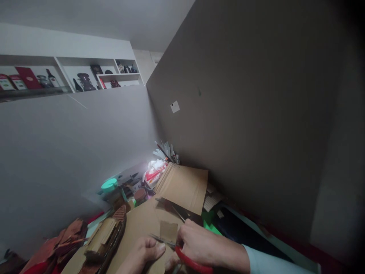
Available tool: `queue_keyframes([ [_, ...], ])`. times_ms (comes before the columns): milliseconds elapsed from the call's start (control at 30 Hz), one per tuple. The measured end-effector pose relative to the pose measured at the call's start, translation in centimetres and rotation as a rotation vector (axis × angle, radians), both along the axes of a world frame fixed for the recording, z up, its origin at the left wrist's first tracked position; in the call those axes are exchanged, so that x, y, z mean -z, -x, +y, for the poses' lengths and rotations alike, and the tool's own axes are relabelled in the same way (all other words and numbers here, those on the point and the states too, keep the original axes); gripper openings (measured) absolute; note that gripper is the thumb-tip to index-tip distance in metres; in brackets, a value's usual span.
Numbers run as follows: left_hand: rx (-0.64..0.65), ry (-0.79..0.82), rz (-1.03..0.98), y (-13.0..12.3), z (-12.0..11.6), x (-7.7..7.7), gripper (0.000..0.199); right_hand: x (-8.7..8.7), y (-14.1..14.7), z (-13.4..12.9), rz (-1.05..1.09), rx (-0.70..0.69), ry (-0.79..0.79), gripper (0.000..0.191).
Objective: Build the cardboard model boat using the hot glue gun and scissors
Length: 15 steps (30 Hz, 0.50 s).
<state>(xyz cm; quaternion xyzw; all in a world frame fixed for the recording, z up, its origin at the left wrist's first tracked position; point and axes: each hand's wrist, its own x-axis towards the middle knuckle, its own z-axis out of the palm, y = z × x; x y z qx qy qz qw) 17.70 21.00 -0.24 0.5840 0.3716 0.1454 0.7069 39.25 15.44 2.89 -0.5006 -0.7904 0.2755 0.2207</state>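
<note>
My right hand (194,241) grips a pair of scissors (190,262) by its red handles. The blades point left, across the lower edge of a small brown cardboard piece (169,230). My left hand (145,252) is closed with its thumb on top, pinching cardboard just below the blades. Its lower fingers are hidden. A thin pointed rod (178,214) sticks out past the right knuckles; whether the hand holds it I cannot tell. Under both hands lies a large cardboard sheet (139,222). Left of it rests a boat-shaped cardboard model (105,239).
Folded cardboard (185,184) stands behind the hands, near the dark wall. Jars, a turquoise lid (109,185), a tissue pack (155,171) and a bundle of sticks (168,151) crowd the back corner. Reddish crumpled material (68,236) lies at left. A green item (212,227) shows at right.
</note>
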Motion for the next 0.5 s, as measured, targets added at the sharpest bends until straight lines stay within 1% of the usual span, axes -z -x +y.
queue_keyframes([
  [100, 0.069, -0.012, 0.032, 0.0, 0.4, -0.4, 0.041, 0.0, -0.1, 0.0, -0.003, 0.009, 0.006, 0.021],
  [233, 0.065, -0.053, 0.113, 0.2, 1.0, -1.6, 0.039, -0.3, -0.5, 0.2, 0.004, 0.057, 0.054, 0.022],
  [367, -0.023, -0.086, 0.146, 0.6, 0.7, -3.6, 0.045, -0.6, -0.9, 0.4, 0.056, 0.062, 0.064, 0.029],
  [500, -0.186, -0.115, 0.092, 1.6, 0.7, -5.9, 0.046, -1.2, -1.4, 0.5, 0.178, 0.056, 0.054, 0.042],
])
